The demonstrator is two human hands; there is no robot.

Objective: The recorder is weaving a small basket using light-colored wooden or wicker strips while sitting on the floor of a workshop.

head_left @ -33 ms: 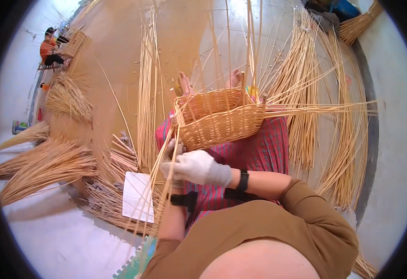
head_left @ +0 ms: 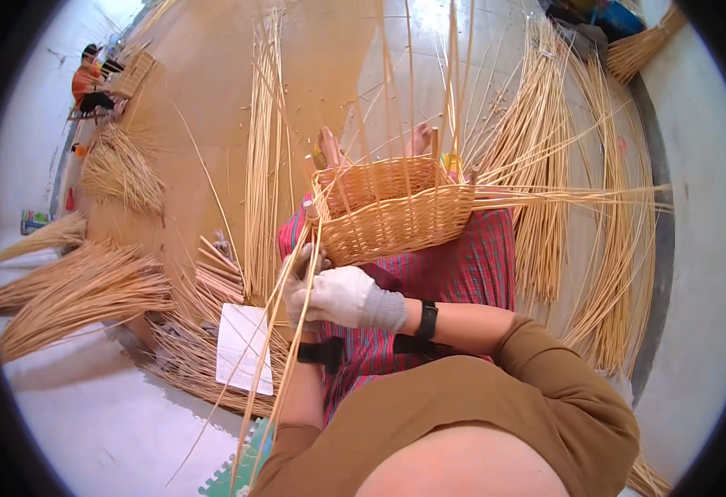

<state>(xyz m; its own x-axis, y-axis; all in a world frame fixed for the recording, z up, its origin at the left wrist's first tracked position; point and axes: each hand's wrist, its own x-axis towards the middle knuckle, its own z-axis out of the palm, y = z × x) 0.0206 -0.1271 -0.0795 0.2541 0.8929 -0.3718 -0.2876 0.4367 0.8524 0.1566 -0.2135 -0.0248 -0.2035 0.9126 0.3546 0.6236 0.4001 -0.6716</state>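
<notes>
A half-woven wicker basket (head_left: 400,222) rests tilted across my lap, its long stakes standing up beyond it. Loose wicker strands (head_left: 287,352) trail from its near left corner past both hands toward the lower left. My left hand (head_left: 298,273), in a greyish glove, is closed round strands just below that corner, partly covered by the other hand. My right hand (head_left: 340,296), in a white glove, is curled and pinches the strands right beside it. More strands (head_left: 574,197) stick out sideways from the basket's right end.
Long cane bundles (head_left: 265,166) lie ahead on the floor, with more bundles (head_left: 537,182) at right. Left are fanned bundles (head_left: 81,294), short sticks (head_left: 218,273) and a white sheet (head_left: 243,348). A person (head_left: 89,87) sits far left beside another woven piece (head_left: 133,73).
The trailing strand ends have swung at the lower left and spread apart. Both hands have shifted very slightly left; the basket stays nearly in place.
</notes>
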